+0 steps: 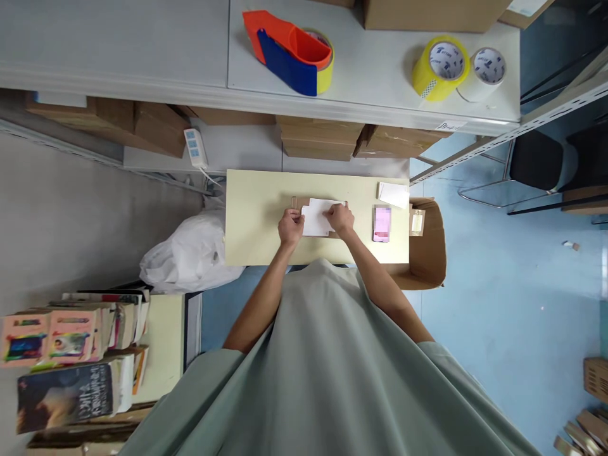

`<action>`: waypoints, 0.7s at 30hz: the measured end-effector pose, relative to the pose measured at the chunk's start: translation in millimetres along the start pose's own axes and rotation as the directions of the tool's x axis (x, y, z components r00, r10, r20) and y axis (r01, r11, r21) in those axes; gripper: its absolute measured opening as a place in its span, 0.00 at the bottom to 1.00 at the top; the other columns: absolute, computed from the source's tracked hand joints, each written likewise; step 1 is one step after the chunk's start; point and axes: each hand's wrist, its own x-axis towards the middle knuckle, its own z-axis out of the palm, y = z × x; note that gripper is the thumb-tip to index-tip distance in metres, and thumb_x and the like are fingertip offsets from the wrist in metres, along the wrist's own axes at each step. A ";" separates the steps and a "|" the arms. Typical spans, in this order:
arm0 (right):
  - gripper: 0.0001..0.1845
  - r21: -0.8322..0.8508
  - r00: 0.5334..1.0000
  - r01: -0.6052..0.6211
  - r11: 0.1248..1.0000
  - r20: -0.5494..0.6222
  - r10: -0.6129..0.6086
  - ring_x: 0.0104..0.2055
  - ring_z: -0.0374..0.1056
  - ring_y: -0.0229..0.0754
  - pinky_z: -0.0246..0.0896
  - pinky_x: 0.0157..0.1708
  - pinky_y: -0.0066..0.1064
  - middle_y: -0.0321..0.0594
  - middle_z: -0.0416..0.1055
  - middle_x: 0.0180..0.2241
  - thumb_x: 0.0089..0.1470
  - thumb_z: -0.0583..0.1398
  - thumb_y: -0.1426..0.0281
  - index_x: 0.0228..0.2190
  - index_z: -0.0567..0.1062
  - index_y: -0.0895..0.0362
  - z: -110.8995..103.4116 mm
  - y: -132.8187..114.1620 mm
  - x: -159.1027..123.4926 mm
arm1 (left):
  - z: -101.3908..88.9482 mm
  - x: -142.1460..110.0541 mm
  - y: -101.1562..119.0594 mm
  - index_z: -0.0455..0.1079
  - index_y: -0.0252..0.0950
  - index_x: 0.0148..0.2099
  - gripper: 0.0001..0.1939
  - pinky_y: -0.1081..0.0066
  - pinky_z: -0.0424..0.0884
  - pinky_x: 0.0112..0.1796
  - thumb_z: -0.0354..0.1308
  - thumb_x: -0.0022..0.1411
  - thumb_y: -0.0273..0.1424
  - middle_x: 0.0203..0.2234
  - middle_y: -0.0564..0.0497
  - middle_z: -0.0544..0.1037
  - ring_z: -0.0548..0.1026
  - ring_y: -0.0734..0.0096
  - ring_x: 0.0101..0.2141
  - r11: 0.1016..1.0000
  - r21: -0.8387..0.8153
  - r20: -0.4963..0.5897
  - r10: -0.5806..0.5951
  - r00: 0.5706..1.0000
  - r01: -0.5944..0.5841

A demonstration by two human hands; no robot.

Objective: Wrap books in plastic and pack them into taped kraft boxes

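Observation:
On the cream table (256,190) lies a flat white sheet or card (314,220) with stepped corners, on top of a brown cardboard piece (303,202) that shows around its edges. My left hand (291,228) is closed at the sheet's left edge, thumb and fingers pinched together there. Over the right part of the sheet, my right hand (341,219) has its fingers curled and pinched on the white surface. Its fingertips are partly hidden. To the right of that hand sits a phone (382,224) with a pink, blurred screen, and a small white stack of cards (393,194) is behind it.
A shelf (190,57) above the table's far side holds a red-and-blue tape dispenser (289,54) and tape rolls (439,68). Cardboard boxes (323,136) fill the lower shelf. An open carton (429,244) stands right; a white plastic bag (190,250) and books (71,335) are left.

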 end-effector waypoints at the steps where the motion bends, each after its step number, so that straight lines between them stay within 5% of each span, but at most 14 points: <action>1: 0.08 -0.024 0.999 0.023 0.999 0.043 -0.022 0.53 0.80 0.53 0.73 0.53 0.39 0.49 0.83 0.51 0.69 0.66 0.62 0.42 0.84 0.52 5.6 -3.0 -4.7 | 0.2 0.0 -1.2 0.72 0.41 0.47 0.07 0.61 0.76 0.50 0.65 0.67 0.29 0.44 0.46 0.87 0.84 0.59 0.43 1.000 -0.009 0.001 -0.001 1.000 0.001; 4: 0.08 -0.064 0.984 0.092 0.994 0.158 -0.080 0.54 0.81 0.55 0.73 0.53 0.40 0.50 0.84 0.50 0.65 0.70 0.61 0.39 0.85 0.52 19.1 -14.6 -13.6 | 0.9 -2.3 -3.9 0.71 0.41 0.49 0.09 0.62 0.76 0.51 0.65 0.67 0.28 0.44 0.45 0.86 0.84 0.59 0.43 1.000 -0.023 -0.002 0.021 1.000 -0.021; 8: 0.10 -0.001 0.982 0.099 0.995 0.161 -0.098 0.49 0.82 0.53 0.74 0.50 0.38 0.49 0.86 0.43 0.63 0.71 0.60 0.36 0.85 0.53 22.2 -32.0 -3.2 | 1.3 -7.3 -6.2 0.71 0.40 0.52 0.10 0.63 0.76 0.52 0.62 0.69 0.27 0.45 0.46 0.85 0.83 0.61 0.44 0.998 -0.031 -0.013 0.046 0.999 -0.047; 14: 0.26 0.074 0.988 0.046 0.996 0.142 -0.056 0.39 0.82 0.49 0.74 0.48 0.37 0.44 0.83 0.27 0.71 0.63 0.53 0.23 0.80 0.53 18.7 -40.1 11.0 | 1.3 -11.0 -12.3 0.70 0.39 0.56 0.14 0.65 0.76 0.49 0.61 0.70 0.27 0.45 0.47 0.83 0.81 0.65 0.39 0.992 -0.101 -0.018 0.075 0.997 -0.076; 21: 0.31 0.033 0.987 -0.037 0.999 0.159 0.031 0.32 0.82 0.50 0.73 0.47 0.38 0.44 0.79 0.20 0.68 0.64 0.42 0.29 0.82 0.56 16.7 -54.9 21.5 | -7.0 5.3 -19.9 0.73 0.39 0.53 0.21 0.63 0.77 0.49 0.70 0.58 0.27 0.44 0.48 0.79 0.79 0.65 0.38 0.997 -0.069 -0.014 -0.022 1.000 0.021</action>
